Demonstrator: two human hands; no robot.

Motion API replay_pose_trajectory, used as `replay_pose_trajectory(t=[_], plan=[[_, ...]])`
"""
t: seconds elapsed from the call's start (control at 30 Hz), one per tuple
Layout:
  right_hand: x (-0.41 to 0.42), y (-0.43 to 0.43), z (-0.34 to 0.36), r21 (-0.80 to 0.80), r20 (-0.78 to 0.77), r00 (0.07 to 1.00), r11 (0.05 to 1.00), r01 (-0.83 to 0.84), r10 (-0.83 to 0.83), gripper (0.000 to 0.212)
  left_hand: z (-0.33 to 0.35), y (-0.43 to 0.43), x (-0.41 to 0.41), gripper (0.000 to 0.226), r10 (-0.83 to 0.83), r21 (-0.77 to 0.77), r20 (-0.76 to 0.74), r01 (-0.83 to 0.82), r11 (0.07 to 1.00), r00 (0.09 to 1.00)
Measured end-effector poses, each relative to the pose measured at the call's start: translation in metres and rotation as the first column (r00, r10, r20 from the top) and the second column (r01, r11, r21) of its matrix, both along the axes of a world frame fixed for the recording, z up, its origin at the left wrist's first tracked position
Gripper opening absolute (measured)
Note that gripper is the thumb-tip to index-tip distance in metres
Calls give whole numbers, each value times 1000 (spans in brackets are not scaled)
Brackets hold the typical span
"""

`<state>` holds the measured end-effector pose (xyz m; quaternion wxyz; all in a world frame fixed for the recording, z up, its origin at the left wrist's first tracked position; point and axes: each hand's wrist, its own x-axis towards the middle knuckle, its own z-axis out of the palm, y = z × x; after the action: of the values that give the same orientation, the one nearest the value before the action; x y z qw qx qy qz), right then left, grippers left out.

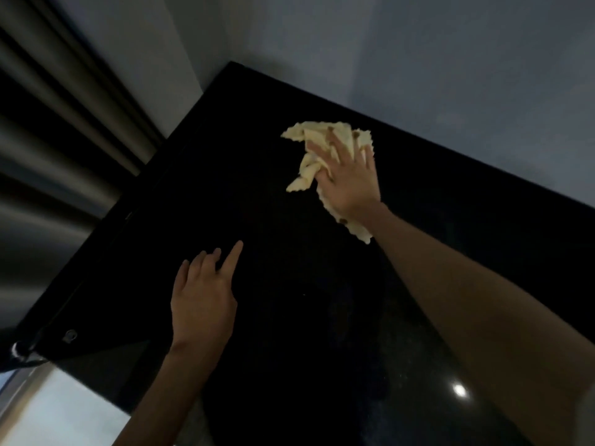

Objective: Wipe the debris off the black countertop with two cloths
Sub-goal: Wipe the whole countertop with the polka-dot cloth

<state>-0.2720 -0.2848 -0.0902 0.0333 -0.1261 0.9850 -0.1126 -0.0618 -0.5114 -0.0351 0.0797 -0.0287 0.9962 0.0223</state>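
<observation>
A crumpled pale yellow cloth [317, 136] with small brown spots lies on the black countertop [273, 220] near its far edge. My right hand [347, 178] presses flat on the cloth, fingers spread and gripping folds of it. Nearer to me, my left hand [203, 297] rests over the dark counter with its fingers apart and the index finger stretched out; nothing shows in it. A second cloth is not visible, and debris is too dark to make out.
A stainless steel appliance [54, 149] stands along the counter's left side. A grey wall [418, 59] runs behind the counter. A ceiling light reflects on the counter at the lower right [458, 389]. Pale floor [64, 410] shows at the lower left.
</observation>
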Motion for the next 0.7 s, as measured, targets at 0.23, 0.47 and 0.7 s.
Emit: replay_pose_trajectory(t=[0.23, 0.47, 0.7], plan=[[-44, 32, 4, 53, 42, 984, 984, 170, -172, 52, -5, 5, 5, 85, 8, -17, -61, -9, 1000, 998], [23, 38, 10, 82, 55, 969, 968, 236, -240, 54, 3, -1, 7, 84, 6, 11, 36, -7, 1000, 999], [176, -30, 9, 47, 45, 998, 998, 36, -39, 57, 24, -23, 35, 71, -34, 132, 22, 31, 991, 999]])
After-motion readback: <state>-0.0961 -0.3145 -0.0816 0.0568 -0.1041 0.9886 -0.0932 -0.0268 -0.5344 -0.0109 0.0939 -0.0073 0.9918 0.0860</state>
